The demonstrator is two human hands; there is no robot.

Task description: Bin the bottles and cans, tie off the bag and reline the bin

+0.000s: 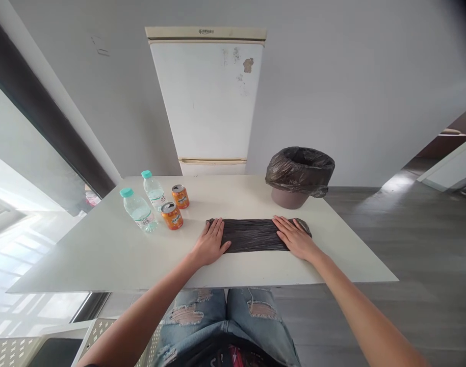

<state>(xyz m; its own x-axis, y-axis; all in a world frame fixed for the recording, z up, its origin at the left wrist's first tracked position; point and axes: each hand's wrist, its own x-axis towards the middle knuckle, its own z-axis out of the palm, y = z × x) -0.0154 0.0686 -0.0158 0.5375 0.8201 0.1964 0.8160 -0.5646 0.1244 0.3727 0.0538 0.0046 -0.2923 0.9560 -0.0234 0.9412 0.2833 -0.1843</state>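
Observation:
A black plastic garbage bag (252, 235), folded into a flat strip, lies across the table in front of me. My left hand (212, 243) rests flat on its left end, thumb spread from the fingers. On the right end, my right hand (294, 237) presses down flat with its fingers stretched out. A bit of the bag shows past each hand. Just behind my right hand stands a brownish trash can (290, 198), lined with a dark plastic bag (300, 171) folded over its rim.
On the table (103, 260), left of my hands, stand two clear bottles with teal caps, one nearer (138, 211) and one farther bottle (153, 189). Beside them are two orange cans, a front can (172, 216) and a back can (180, 197). A white refrigerator (210, 102) stands behind the table.

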